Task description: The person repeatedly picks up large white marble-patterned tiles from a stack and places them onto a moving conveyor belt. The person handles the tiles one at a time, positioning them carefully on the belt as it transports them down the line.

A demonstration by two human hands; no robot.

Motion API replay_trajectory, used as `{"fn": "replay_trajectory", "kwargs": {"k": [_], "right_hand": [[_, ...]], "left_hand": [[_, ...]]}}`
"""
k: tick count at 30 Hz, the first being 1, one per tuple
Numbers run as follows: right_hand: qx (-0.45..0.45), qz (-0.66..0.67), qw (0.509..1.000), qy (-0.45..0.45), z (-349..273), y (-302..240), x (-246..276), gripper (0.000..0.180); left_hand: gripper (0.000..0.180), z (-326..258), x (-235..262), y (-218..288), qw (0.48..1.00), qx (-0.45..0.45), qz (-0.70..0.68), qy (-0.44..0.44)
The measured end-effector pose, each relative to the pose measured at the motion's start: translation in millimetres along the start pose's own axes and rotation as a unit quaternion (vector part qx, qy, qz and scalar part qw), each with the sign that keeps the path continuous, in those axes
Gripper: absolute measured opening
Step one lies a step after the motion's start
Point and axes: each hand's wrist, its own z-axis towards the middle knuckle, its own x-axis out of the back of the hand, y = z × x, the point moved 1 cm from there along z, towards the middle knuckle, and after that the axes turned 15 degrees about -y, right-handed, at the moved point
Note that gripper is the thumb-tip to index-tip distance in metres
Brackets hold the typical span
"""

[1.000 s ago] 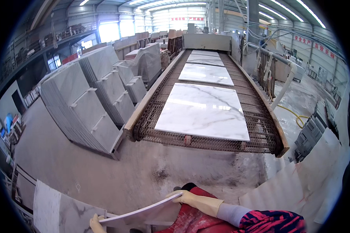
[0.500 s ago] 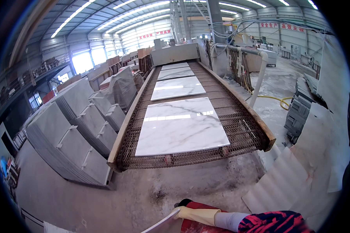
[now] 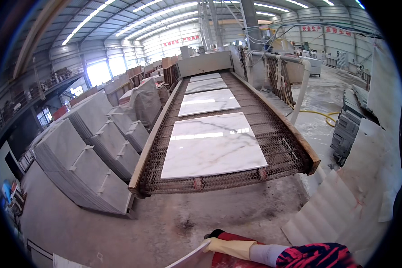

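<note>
My right hand (image 3: 228,248), in a pale yellow glove, comes in from the lower right. Its fingers are closed on the upper edge of a thin white stone slab (image 3: 190,257), tilted and mostly cut off by the lower rim. My left hand is out of the picture. Ahead of me, a polished white marble slab (image 3: 214,145) with grey veins lies flat near the front end of a mesh conveyor (image 3: 283,149). Behind it, another white slab (image 3: 209,102) and smaller-looking ones lie in a row. The right hand is below the conveyor's front end, apart from it.
Stacked stone slabs (image 3: 82,163) lean on the left, close to the conveyor's wooden side rail (image 3: 154,140). Grey blocks (image 3: 345,129) and pale sheets (image 3: 330,210) stand to the right. A white pipe (image 3: 301,89) and yellow hose (image 3: 317,111) lie beyond the right rail.
The whole view has shifted slightly, so the surroundings sit a little further right. My right hand keeps its hold on the slab's edge. The slabs on the conveyor show no clear movement.
</note>
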Motion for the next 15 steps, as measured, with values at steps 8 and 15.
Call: {"fn": "replay_trajectory", "kwargs": {"k": [8,15], "right_hand": [[-0.009,-0.006,1.000,0.004,-3,0,2,0.029],[-0.022,-0.015,1.000,0.012,-3,1,2,0.029]], "left_hand": [[0.033,17,12,-17,1.000,-0.023,0.015,0.012],[0.031,-35,-34,36,1.000,0.017,-0.001,0.026]]}}
